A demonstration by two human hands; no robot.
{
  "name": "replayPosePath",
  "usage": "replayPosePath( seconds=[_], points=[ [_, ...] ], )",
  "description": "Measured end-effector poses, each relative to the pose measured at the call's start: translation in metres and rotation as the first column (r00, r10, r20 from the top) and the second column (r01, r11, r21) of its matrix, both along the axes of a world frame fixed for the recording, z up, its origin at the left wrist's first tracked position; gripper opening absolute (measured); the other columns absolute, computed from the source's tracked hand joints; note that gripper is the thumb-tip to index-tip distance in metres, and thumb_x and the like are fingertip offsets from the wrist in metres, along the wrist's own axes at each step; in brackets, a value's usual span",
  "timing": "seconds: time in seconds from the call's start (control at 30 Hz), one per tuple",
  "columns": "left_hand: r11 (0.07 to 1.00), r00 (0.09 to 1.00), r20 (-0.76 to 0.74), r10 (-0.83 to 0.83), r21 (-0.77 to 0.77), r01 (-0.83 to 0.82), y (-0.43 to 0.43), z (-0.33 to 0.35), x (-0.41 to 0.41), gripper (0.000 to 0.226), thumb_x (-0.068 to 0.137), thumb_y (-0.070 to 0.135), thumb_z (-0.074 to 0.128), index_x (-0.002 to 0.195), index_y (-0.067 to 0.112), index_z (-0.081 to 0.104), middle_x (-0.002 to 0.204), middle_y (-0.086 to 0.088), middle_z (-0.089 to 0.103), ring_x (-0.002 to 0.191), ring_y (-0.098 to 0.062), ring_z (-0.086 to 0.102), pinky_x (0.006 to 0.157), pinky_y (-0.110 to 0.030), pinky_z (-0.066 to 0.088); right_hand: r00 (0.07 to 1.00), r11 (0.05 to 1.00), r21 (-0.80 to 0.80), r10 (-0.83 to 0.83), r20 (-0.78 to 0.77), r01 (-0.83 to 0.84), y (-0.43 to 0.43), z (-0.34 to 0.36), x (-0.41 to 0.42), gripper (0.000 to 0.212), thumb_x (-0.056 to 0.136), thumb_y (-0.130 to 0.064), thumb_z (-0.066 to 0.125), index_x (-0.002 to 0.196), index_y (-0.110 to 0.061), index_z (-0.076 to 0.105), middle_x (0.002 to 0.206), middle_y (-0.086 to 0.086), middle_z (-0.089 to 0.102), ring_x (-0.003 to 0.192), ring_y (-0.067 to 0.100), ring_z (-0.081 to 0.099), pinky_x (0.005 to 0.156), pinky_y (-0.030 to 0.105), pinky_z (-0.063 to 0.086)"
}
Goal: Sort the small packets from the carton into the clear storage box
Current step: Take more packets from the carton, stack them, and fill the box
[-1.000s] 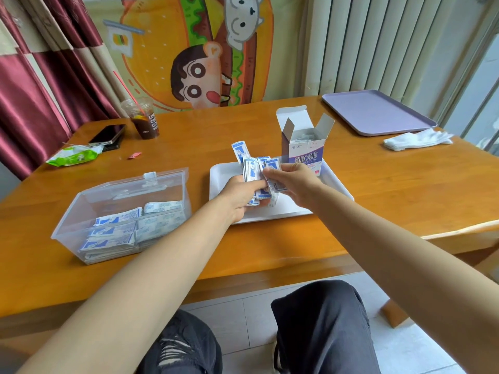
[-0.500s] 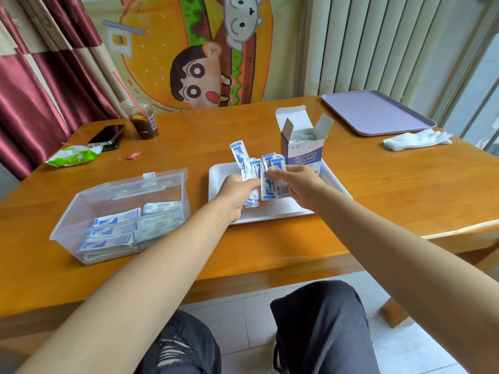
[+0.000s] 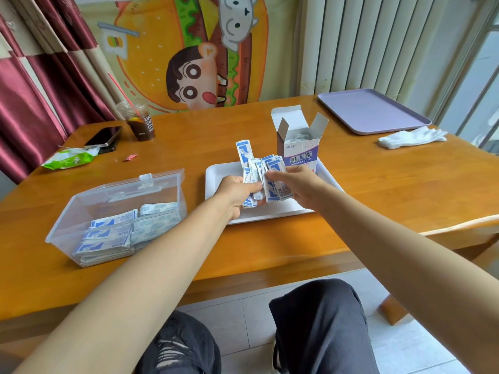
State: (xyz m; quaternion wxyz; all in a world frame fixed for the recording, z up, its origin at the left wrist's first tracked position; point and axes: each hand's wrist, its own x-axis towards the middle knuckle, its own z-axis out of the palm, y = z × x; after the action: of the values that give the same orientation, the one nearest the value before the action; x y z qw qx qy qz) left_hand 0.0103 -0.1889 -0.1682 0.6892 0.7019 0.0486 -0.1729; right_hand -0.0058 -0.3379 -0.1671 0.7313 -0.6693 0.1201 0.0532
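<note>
Centre of frame: the left hand (image 3: 235,193) and right hand (image 3: 297,182) grip one fanned bundle of packets (image 3: 259,174). The left is curled round its lower end. The right pinches the nearest packets between thumb and fingers. Both forearms reach in from the lower corners, and the left one crosses the near-left corner of the white tray (image 3: 216,179) beneath the bundle. The bundle hides the lower left corner of the carton (image 3: 297,149), which stands upright on the tray with its flaps raised. Left of the tray, the clear storage box (image 3: 167,184) holds stacked packets (image 3: 113,233). Upper left of the tabletop (image 3: 378,190): iced drink (image 3: 139,120), phone (image 3: 104,136), green wrapper (image 3: 70,159). Upper right: lilac tray (image 3: 372,109), white gloves (image 3: 413,136).
</note>
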Motion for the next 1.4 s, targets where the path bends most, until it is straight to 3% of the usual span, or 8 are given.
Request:
replayPosePath(
  seconds=[0.27,0.43,0.6,0.67,0.83,1.07,1.3,1.4],
  points=[
    [1.0,1.0,0.005,-0.028,0.007,0.028,-0.002,0.002,-0.001,0.022,0.092,0.0,0.058,0.113,-0.002,0.063,0.098,-0.014,0.068,0.074,-0.021,0.066,0.069,-0.033,0.054,0.999,0.991,-0.127,-0.036,-0.035,0.031,0.001,0.001,0.003,0.015,0.086,-0.014,0.068,0.099,-0.006,0.066,0.105,0.011,0.069,0.089,0.023,0.067,0.072,0.032,0.057],
    [1.0,1.0,0.002,-0.015,0.014,0.015,0.002,0.003,-0.003,0.018,0.084,-0.006,0.067,0.101,-0.001,0.066,0.098,-0.016,0.07,0.069,-0.022,0.069,0.052,-0.029,0.058,0.999,0.994,-0.11,0.015,-0.048,-0.02,0.002,0.005,-0.001,0.018,0.084,-0.017,0.071,0.098,-0.007,0.066,0.099,0.008,0.069,0.089,0.019,0.067,0.077,0.033,0.057],
    [0.999,1.0,0.003,-0.009,0.049,0.009,-0.002,0.001,-0.003,0.024,0.086,-0.004,0.063,0.11,-0.005,0.064,0.099,-0.017,0.069,0.084,-0.028,0.069,0.073,-0.037,0.06,0.998,0.958,-0.284,-0.043,-0.056,0.025,0.003,0.006,0.002,0.023,0.082,-0.017,0.073,0.099,-0.005,0.065,0.101,0.009,0.068,0.089,0.021,0.066,0.074,0.032,0.055],
    [0.999,1.0,-0.009,0.006,0.035,-0.006,0.0,0.003,-0.003,0.022,0.09,-0.004,0.053,0.112,-0.005,0.061,0.096,-0.017,0.068,0.078,-0.028,0.068,0.067,-0.035,0.06,0.996,0.951,-0.301,-0.086,-0.038,0.07,0.001,0.005,0.004,0.022,0.082,-0.014,0.071,0.099,-0.003,0.064,0.101,0.011,0.067,0.088,0.022,0.064,0.07,0.031,0.053],
    [0.991,0.995,0.017,0.097,0.086,-0.098,0.01,0.006,0.001,0.029,0.095,-0.006,0.047,0.122,-0.009,0.054,0.103,-0.022,0.065,0.064,-0.025,0.065,0.053,-0.029,0.059,0.991,0.909,-0.408,-0.121,-0.056,0.088,-0.002,-0.002,0.003,0.021,0.08,-0.013,0.07,0.099,-0.005,0.065,0.104,0.01,0.068,0.095,0.025,0.066,0.089,0.043,0.055],
    [0.97,0.97,0.011,0.244,-0.003,-0.243,0.011,0.004,0.002,0.03,0.095,-0.001,0.052,0.125,-0.005,0.055,0.1,-0.019,0.065,0.064,-0.025,0.067,0.06,-0.033,0.06,0.978,0.972,-0.147,-0.168,0.121,0.185,0.003,0.005,-0.007,0.023,0.086,-0.012,0.067,0.104,0.004,0.068,0.095,0.014,0.07,0.086,0.026,0.068,0.085,0.046,0.056],
    [0.97,0.97,0.017,0.244,0.001,-0.245,0.011,0.009,0.0,0.03,0.095,-0.001,0.053,0.125,-0.005,0.054,0.103,-0.018,0.064,0.064,-0.023,0.066,0.051,-0.026,0.058,0.998,0.851,-0.521,-0.066,0.017,0.065,-0.004,-0.003,-0.005,0.026,0.083,-0.017,0.07,0.103,0.0,0.067,0.102,0.012,0.069,0.092,0.026,0.067,0.084,0.042,0.056],
    [0.972,0.972,0.01,0.234,0.015,-0.234,0.01,0.007,0.0,0.03,0.095,0.0,0.053,0.125,-0.003,0.054,0.108,-0.019,0.066,0.066,-0.023,0.068,0.057,-0.029,0.06,0.987,0.791,-0.59,-0.122,0.108,0.162,-0.005,0.0,-0.008,0.023,0.086,-0.019,0.064,0.097,0.001,0.068,0.094,0.014,0.07,0.081,0.025,0.066,0.062,0.035,0.053]
  ],
)
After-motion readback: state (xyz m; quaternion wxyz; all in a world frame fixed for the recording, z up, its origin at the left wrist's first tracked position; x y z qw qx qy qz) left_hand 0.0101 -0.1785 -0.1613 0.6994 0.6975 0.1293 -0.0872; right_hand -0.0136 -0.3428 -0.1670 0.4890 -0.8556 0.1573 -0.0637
